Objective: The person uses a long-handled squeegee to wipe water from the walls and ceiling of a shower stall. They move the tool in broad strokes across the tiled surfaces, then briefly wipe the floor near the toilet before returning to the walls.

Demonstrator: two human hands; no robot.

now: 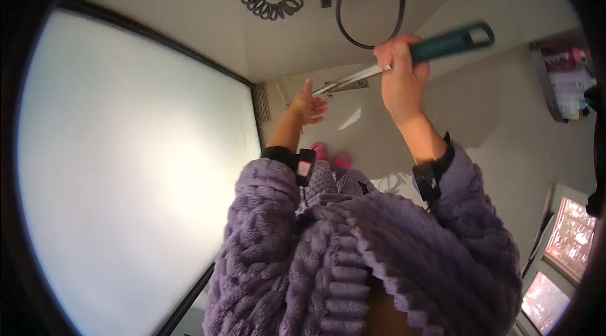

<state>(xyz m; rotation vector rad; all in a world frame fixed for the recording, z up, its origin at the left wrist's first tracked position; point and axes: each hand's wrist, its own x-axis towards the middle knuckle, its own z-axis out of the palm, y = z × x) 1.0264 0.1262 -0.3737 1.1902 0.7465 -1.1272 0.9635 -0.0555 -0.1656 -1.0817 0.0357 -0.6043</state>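
Observation:
A long pale pole (pixel 356 78) with a dark green plastic handle (pixel 452 42) slants across the head view. My right hand (pixel 405 71) is closed around it just below the green grip. The pole runs down to the left, towards my left hand (pixel 310 105), whose fingers are spread beside its far part. Whether the left palm touches the pole cannot be told, and the pole's far end is not clearly visible. Below the hands, pink shoes (pixel 342 160) stand on the floor.
A frosted glass panel (pixel 132 161) with a dark frame fills the left side. At the top hang a coiled black cord (pixel 267 4) and a looped dark hose (pixel 340 9). A wall shelf (pixel 549 80) with bottles is at the right, above a window (pixel 570 232).

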